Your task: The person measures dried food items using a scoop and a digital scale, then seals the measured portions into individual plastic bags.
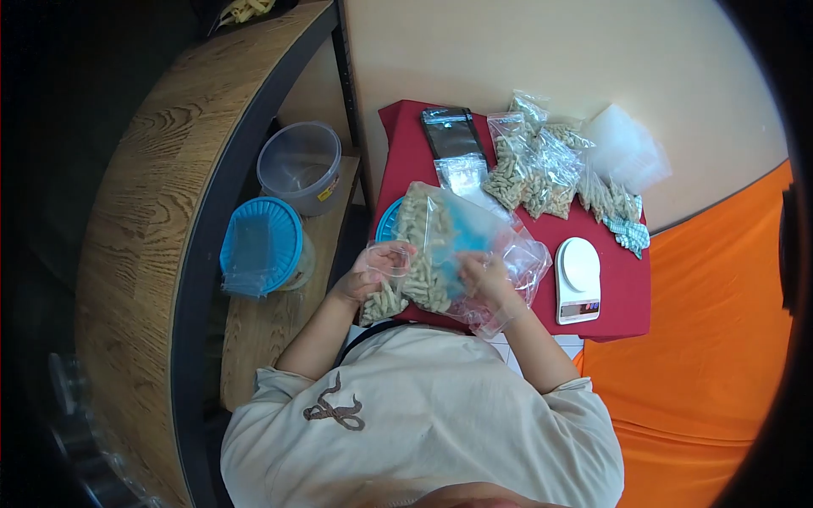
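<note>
My left hand [383, 264] is closed at the mouth of a small clear bag [384, 303] with pale stick-shaped pieces in its bottom. Right beside it lies a large clear bag [425, 245], filled with the same pieces along its left side. My right hand [484, 275] is over the right part of the large bag, near a blurred blue patch; its fingers are smeared by motion. Crumpled clear plastic [525, 264] lies beside and under my right wrist. Part of a blue lid [388, 222] shows behind the large bag.
On the red table [622, 279] are a white scale [580, 275], filled bags [542, 165], empty clear bags [627, 148], dark pouches [454, 134] and a checked cloth [627, 235]. A clear tub [298, 169] and a blue-lidded container [262, 241] stand on the left shelf.
</note>
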Motion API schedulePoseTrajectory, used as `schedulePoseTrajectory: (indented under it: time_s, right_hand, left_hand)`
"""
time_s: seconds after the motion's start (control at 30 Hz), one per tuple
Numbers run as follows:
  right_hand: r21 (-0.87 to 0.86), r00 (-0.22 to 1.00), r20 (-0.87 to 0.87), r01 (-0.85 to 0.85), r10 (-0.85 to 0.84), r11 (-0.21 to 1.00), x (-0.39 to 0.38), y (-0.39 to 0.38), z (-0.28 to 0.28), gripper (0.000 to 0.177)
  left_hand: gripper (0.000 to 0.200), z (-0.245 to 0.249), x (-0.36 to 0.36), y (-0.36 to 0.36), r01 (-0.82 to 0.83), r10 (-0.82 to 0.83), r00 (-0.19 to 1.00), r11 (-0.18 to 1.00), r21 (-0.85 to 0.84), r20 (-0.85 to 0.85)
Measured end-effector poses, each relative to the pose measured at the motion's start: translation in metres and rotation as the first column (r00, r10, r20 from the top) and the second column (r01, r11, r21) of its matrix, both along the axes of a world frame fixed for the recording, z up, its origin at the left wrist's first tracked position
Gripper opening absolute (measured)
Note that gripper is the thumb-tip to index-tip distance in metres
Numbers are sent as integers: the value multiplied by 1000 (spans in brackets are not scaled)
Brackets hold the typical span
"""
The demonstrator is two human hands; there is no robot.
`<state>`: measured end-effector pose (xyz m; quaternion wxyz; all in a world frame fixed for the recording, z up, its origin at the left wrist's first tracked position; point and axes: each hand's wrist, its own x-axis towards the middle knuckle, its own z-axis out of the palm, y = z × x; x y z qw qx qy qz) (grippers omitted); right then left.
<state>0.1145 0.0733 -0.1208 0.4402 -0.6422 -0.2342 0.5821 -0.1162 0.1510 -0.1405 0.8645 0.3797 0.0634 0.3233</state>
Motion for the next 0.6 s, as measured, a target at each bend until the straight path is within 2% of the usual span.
schedulePoseTrajectory:
  time_s: [0.07, 0.2, 0.27, 0.3, 0.37, 0.4, 0.43, 0.47, 0.6]
  right_hand:
    - [135, 955, 287, -113, 71, 984, -3, 1, -17, 22]
    - [233, 914, 401, -163, 58, 959, -12, 8, -17, 21]
    - [119, 999, -4, -31, 32, 992, -8, 13, -18, 20]
    - [126, 999, 0, -37, 37, 991, -5, 13, -19, 20]
    - [140, 971, -238, 21, 13, 990, 0, 11, -20, 20]
    - [144, 971, -237, 14, 20, 989, 1, 10, -14, 20]
    - [94, 989, -148, 12, 2, 996, 1, 8, -8, 15]
    - [43, 998, -57, 14, -12, 999, 1, 6, -1, 18]
    - [107, 995, 17, 100, -102, 989, 1, -4, 14, 18]
  left_hand:
    - [79, -1, 6, -4, 10, -10, 1000, 1000, 16, 9]
    - [78, 3, 12, -5, 4, -4, 1000, 999, 33, 10]
    - [78, 3, 10, -8, 1, -1, 1000, 999, 35, 9]
    - [78, 3, 9, -10, -2, 2, 1000, 1000, 32, 5]
    - [76, 3, 5, -13, -21, 20, 1000, 998, 62, 22]
    - [75, 3, 3, -14, -34, 31, 999, 996, 86, 35]
    - [75, 4, 0, -14, -39, 36, 999, 995, 89, 35]
    - [73, 4, -4, -14, -63, 60, 998, 989, 135, 27]
    - [70, 10, -23, -15, -135, 149, 988, 962, 236, -42]
